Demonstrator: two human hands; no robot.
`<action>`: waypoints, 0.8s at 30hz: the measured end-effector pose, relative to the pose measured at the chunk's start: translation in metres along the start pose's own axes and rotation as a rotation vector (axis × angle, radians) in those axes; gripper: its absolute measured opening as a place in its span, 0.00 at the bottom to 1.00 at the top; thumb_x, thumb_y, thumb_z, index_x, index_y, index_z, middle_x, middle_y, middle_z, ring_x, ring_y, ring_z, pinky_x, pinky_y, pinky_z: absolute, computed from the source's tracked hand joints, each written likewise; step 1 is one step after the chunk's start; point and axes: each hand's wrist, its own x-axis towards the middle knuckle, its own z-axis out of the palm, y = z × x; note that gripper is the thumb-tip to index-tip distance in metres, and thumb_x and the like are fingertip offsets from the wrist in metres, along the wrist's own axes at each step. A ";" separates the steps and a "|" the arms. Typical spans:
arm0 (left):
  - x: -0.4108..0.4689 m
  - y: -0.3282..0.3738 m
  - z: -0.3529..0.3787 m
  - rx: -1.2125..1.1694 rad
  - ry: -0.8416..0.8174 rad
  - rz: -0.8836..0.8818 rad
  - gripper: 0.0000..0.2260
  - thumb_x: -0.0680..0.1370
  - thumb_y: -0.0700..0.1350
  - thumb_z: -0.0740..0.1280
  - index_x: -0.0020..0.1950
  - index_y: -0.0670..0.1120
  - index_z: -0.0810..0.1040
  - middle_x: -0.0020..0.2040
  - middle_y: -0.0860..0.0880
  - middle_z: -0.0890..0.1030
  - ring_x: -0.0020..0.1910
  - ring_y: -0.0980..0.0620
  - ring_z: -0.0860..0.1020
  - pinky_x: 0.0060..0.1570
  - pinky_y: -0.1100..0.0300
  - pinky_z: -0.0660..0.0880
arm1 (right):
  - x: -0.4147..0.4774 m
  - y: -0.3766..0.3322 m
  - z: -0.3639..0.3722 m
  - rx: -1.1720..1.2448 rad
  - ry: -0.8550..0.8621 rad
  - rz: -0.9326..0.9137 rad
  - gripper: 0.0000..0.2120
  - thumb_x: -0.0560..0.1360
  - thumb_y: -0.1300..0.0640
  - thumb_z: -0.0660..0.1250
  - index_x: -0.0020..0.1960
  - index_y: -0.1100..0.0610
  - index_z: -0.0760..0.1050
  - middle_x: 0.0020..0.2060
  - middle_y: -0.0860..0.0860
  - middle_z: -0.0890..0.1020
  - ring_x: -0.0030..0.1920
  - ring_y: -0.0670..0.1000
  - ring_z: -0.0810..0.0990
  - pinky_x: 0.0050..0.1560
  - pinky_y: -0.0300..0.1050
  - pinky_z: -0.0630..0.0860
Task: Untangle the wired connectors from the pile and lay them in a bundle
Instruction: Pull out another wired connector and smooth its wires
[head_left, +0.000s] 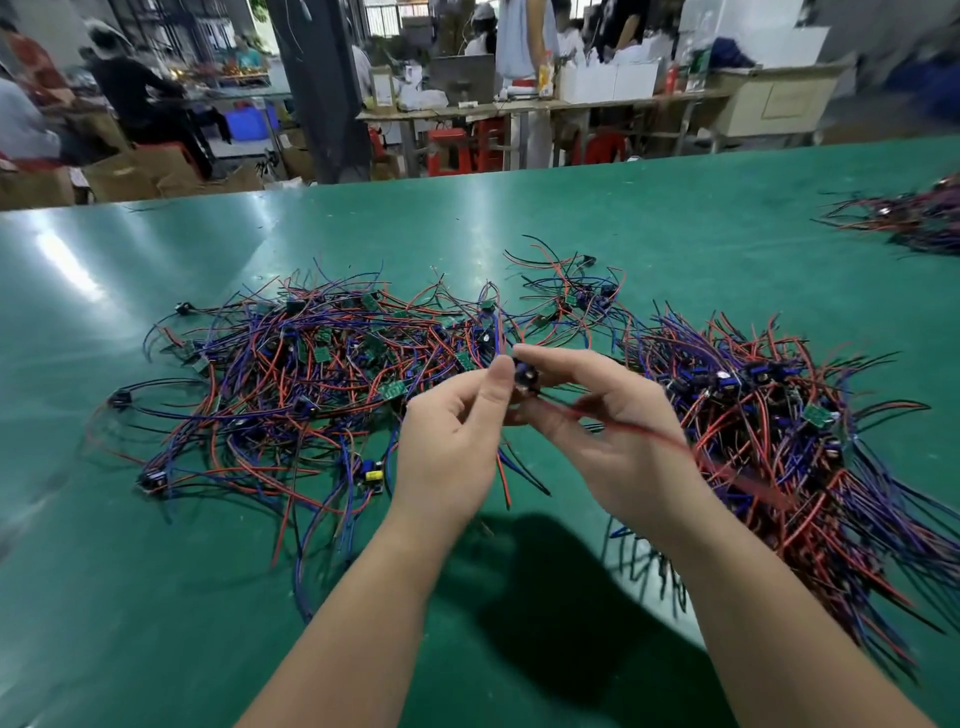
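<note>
A tangled pile (311, 374) of red, blue and black wires with small green boards and black connectors covers the middle of the green table (156, 597). To the right lies a more ordered bundle (779, 441) of the same wired connectors. Both hands meet above the table between them. My left hand (452, 447) and my right hand (597, 431) pinch one small dark connector (524, 376) between their fingertips. Its red wire (649, 436) trails right over my right hand toward the bundle; more wires hang below my left hand.
Another heap of wires (914, 221) lies at the table's far right edge. Beyond the table stand benches (519, 106), red stools (452, 150), cardboard boxes (130, 176) and several people at work. A single yellow-capped board (371, 475) lies near my left wrist.
</note>
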 end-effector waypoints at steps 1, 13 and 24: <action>0.002 0.002 -0.001 -0.137 0.008 -0.078 0.15 0.76 0.55 0.64 0.40 0.47 0.84 0.38 0.48 0.85 0.39 0.53 0.83 0.43 0.60 0.79 | 0.000 0.002 0.000 -0.067 -0.044 -0.023 0.21 0.72 0.66 0.70 0.61 0.49 0.77 0.51 0.49 0.80 0.54 0.49 0.78 0.47 0.44 0.76; 0.000 0.015 -0.009 -0.454 -0.323 -0.502 0.14 0.73 0.52 0.63 0.46 0.43 0.81 0.37 0.48 0.84 0.25 0.57 0.77 0.26 0.64 0.75 | 0.004 0.006 -0.006 0.387 -0.056 0.450 0.10 0.73 0.53 0.66 0.49 0.56 0.82 0.43 0.55 0.84 0.40 0.47 0.78 0.38 0.38 0.72; -0.007 0.015 -0.007 -0.393 -0.580 -0.551 0.13 0.70 0.54 0.66 0.40 0.46 0.86 0.37 0.45 0.84 0.22 0.56 0.76 0.23 0.67 0.72 | 0.007 0.009 -0.029 0.598 -0.106 0.508 0.05 0.61 0.64 0.72 0.37 0.60 0.82 0.32 0.56 0.82 0.31 0.48 0.80 0.33 0.37 0.77</action>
